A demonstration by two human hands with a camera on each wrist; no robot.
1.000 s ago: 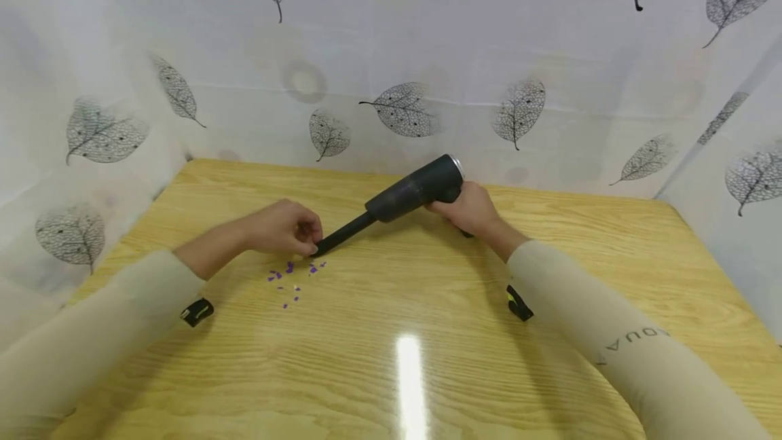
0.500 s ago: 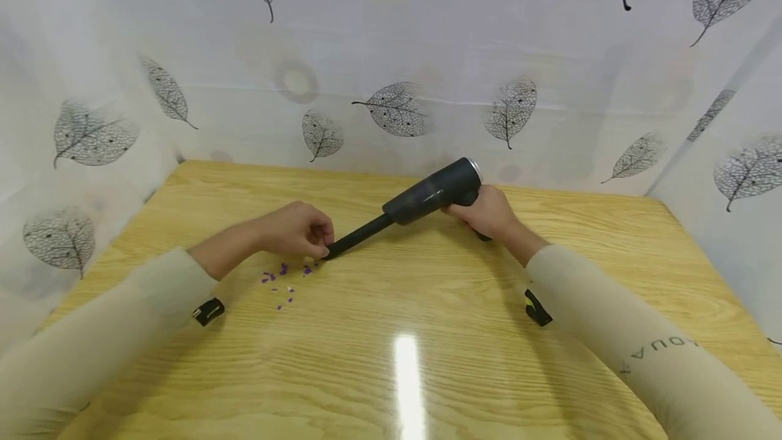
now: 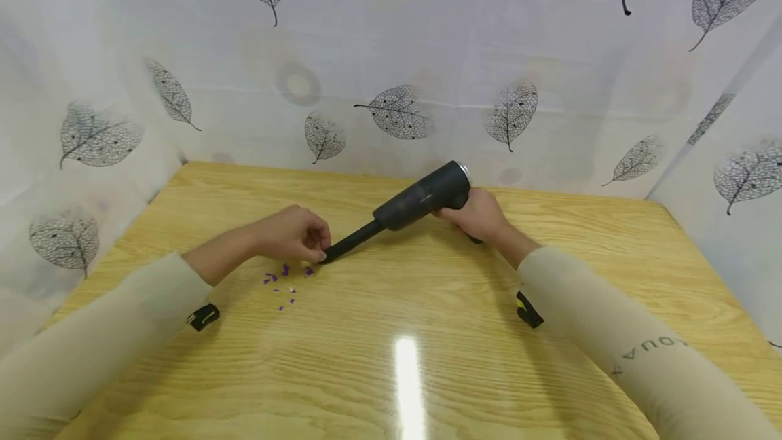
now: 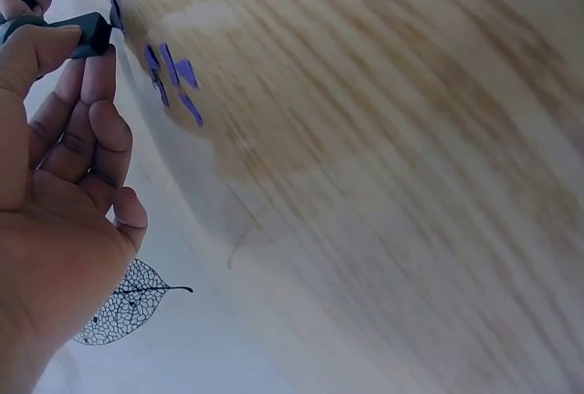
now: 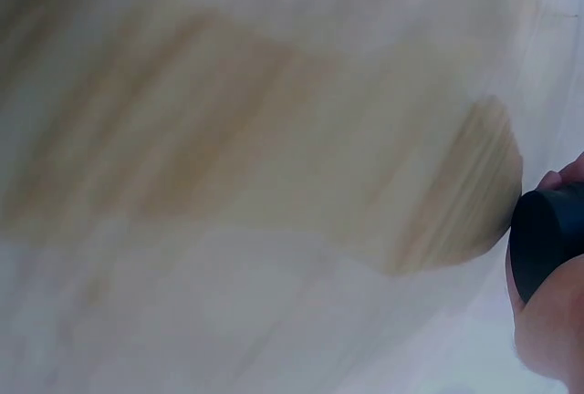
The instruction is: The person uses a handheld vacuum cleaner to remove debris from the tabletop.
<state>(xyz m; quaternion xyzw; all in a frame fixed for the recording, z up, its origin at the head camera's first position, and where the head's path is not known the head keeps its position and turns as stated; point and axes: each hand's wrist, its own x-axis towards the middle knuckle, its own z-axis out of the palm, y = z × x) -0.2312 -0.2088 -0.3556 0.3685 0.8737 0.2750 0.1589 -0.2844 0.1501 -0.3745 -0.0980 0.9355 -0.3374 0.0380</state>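
Note:
A black handheld vacuum cleaner [image 3: 421, 199] with a long narrow nozzle [image 3: 353, 241] slants down to the left over the wooden table. My right hand [image 3: 479, 214] grips its handle; in the right wrist view only part of that hand and the black handle end [image 5: 546, 234] show at the edge. Near the nozzle's tip, my left hand [image 3: 294, 235] pinches it between thumb and fingers, as the left wrist view shows with the dark tip [image 4: 91, 35]. Small purple scraps [image 3: 286, 269] lie scattered on the table beside and below the tip.
The wood-grain table [image 3: 391, 304] reaches back to a pale curtain [image 3: 440, 53] printed with leaves, which also hangs at both sides. A black strap piece shows below each forearm, one at the left [image 3: 203, 316] and one at the right [image 3: 529, 309].
The vacuum cleaner and both hands shifted slightly right, then the body moved a little back left. Fewer purple scraps show near the nozzle's tip than a second ago. Both grips are unchanged.

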